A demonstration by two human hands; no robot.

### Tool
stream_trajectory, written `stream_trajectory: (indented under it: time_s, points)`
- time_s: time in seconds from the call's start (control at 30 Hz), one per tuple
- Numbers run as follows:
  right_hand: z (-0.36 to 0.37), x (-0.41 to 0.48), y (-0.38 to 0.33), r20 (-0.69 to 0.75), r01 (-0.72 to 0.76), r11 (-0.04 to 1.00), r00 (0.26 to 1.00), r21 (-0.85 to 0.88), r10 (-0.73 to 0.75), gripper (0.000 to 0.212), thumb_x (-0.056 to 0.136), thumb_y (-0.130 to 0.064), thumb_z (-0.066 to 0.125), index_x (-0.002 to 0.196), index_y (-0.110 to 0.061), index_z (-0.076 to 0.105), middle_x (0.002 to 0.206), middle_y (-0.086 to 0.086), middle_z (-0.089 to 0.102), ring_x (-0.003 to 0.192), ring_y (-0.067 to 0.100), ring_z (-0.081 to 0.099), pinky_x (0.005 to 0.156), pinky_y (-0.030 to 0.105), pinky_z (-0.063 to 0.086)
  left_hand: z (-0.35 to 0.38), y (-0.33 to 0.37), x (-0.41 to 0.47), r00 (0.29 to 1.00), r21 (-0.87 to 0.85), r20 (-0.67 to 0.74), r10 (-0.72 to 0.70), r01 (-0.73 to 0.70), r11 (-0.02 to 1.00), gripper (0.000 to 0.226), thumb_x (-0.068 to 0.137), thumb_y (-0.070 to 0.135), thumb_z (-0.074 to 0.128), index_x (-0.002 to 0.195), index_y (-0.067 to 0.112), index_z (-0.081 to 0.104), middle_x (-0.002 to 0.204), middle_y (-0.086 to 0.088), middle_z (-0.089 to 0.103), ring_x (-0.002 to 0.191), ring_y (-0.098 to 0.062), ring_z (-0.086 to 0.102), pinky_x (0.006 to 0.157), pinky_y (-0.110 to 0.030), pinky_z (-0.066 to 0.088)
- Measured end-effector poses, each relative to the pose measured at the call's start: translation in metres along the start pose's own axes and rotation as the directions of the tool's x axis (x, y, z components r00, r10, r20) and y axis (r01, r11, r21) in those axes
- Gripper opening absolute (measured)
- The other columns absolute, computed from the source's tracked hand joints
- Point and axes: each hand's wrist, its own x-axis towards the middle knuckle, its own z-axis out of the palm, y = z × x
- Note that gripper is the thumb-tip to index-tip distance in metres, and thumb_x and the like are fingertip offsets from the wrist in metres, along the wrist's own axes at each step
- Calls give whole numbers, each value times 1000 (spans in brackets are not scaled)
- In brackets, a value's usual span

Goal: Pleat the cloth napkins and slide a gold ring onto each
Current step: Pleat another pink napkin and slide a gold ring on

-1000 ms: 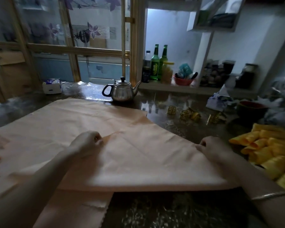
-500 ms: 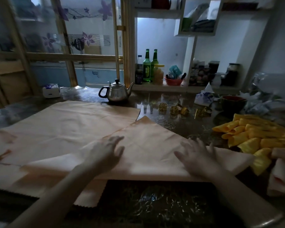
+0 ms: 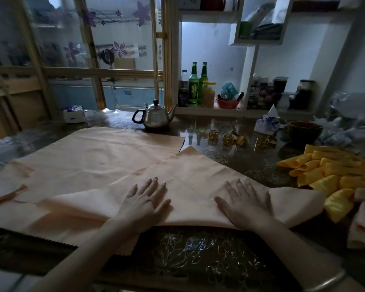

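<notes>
At far right, half-hidden yellow napkins (image 3: 325, 178)

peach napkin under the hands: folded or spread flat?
Folded over once, not yet pleated: the peach cloth napkin shows a thick doubled near edge; the left hand and right hand press flat on it.

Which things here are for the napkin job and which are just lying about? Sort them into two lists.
For the job: folded peach napkin, spare peach cloth, gold rings, yellow folded napkins.

Lying about: teapot, green bottles, tissue pack, dark bowl.
</notes>
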Motion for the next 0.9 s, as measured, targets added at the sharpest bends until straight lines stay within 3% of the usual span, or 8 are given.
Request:
stream_trajectory:
  time_s: [0.07, 0.27, 0.4, 0.47, 0.57, 0.67, 0.77, 0.9]
  points:
    - [-1, -1, 5, -2, 12, 1000, 1000, -2, -12, 75, 88, -75, 6, 153, -39, -5, 162, -5, -16, 147, 18, -20, 114, 60, -11, 1, 0, 0, 1000, -1, -12, -2, 2, 1000, 121, 50, 88, -30, 154, 35, 1, 162, 6, -10, 147, -7, -12, 121, -38, -3]
    - [-2, -13, 56, 25, 22, 998, 999, -53, -20, 75, 89, -72, 4, 152, -36, -13, 161, -5, -19, 147, 15, -17, 120, 44, -8, 1, 1, -1, 1000, -9, -12, -21, 21, 1000, 102, 62, 77, -15, 154, 37, 0, 161, 8, -11, 147, -6, -12, 121, -37, -4]
    - [-7, -14, 51, 49, -33, 999, 998, 33, 31, 78, 87, -74, 4, 154, -33, -7, 162, -3, -15, 148, 18, -16, 120, 47, -7, -3, -1, 0, 999, -70, 43, -21, 24, 997, 128, 43, 92, -28, 154, 33, -3, 161, 8, -12, 146, -4, -14, 120, -37, -6]
    - [-18, -8, 39, -46, -34, 997, 998, 71, 37, 75, 91, -71, 9, 154, -31, 1, 163, -2, -8, 148, 21, -13, 119, 48, -7, -9, 0, -2, 998, -187, 51, -46, 55, 981, 127, 47, 95, -18, 154, 32, 4, 162, 8, -5, 147, -4, -9, 120, -37, -7]
    - [-38, 15, 17, -195, 68, 995, 979, 68, -53, 67, 96, -62, 29, 153, -29, 18, 162, 0, 12, 149, 24, 1, 118, 45, 5, -23, 2, 2, 976, -290, -189, -112, 54, 956, 94, 72, 80, 6, 144, 30, 41, 155, 3, 33, 144, -11, 26, 118, -38, 17]
    - [-50, 57, -4, -252, 154, 971, 962, 181, -105, 51, 94, -50, 50, 137, -24, 51, 143, 2, 48, 135, 24, 34, 111, 42, 32, -36, -2, 25, 900, -245, -415, -136, 33, 969, 41, 91, 49, 49, 118, 23, 64, 125, 0, 64, 112, -22, 60, 92, -35, 44]
    - [-59, 102, -23, -215, 163, 915, 973, 370, -87, 35, 90, -38, 63, 119, -18, 66, 120, 3, 66, 112, 21, 57, 97, 39, 49, -48, -5, 66, 920, -249, -369, -134, 41, 968, 24, 89, 30, 61, 113, 24, 66, 115, 3, 68, 106, -21, 63, 87, -33, 48]
    - [-72, 157, -46, -168, 138, 852, 984, 505, -60, 26, 89, -29, 68, 112, -17, 68, 108, 1, 68, 97, 17, 62, 89, 33, 52, -58, -6, 136, 960, -295, -274, -53, -31, 955, 19, 87, 23, 65, 106, 25, 70, 104, 8, 71, 98, -14, 65, 82, -27, 50]
